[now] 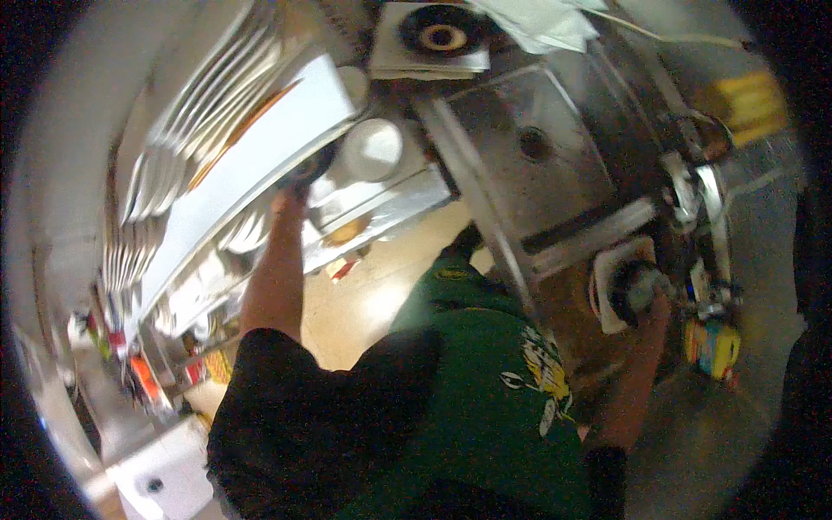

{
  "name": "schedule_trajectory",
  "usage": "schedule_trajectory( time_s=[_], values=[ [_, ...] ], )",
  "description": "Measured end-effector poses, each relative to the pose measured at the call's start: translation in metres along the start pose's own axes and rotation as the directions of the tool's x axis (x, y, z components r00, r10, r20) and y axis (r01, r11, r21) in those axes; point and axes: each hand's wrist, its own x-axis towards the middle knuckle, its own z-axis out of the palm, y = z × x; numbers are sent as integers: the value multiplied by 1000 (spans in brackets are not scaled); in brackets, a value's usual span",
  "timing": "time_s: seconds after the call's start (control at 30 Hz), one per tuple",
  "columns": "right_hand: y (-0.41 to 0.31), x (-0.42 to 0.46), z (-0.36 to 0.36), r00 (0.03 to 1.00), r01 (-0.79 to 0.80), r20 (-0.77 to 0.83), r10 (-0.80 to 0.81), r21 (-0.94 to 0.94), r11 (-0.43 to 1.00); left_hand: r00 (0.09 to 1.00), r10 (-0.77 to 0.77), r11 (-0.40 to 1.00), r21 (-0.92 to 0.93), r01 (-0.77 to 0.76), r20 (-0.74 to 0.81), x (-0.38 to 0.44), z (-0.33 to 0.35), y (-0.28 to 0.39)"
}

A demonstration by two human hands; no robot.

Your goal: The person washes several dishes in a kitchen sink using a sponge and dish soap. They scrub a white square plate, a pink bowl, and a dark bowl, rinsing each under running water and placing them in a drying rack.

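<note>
My left hand (292, 192) reaches in under a white shelf (260, 149), next to a dark round item (312, 166). Its fingers are partly hidden, and its grip cannot be made out. My right hand (656, 305) is over the right-hand sink basin (565, 286), at a blurred grey round thing (640, 292) with a dark rim. Beneath that thing lies a white squarish dish (611, 279). Blur hides whether the fingers are closed on anything. Beside my left hand stands a white round container (374, 149).
A second metal sink basin (539, 143) with a drain lies ahead, and a chrome faucet (712, 201) rises at right. Stacked plates (214, 91) line the upper left. White square pieces (429, 68) bear a dark ring-shaped item (442, 36). A yellow-and-blue package (712, 348) sits near the faucet.
</note>
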Motion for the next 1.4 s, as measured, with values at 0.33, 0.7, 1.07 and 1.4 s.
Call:
schedule_trajectory(
  time_s=[0.33, 0.7, 1.07, 1.4],
  values=[
    [-5, -40, 34, 876, 229, -106, -471, -768, 599, 897, 397, 637, 644, -423, 197, 64, 59, -69],
    [26, -26, 93, 830, 226, 265, -491, -964, -139, 508, 640, 619, 4, -785, 577, -45, 98, 28],
    [-41, -93, 49, 935, 218, -58, -349, -682, 698, 18, 752, 650, -738, -178, 659, -306, 60, 542],
    [-12, -174, 99, 675, 637, 182, -715, -632, 440, -14, 487, 798, -439, 413, 873, -365, 138, 635]
  ],
)
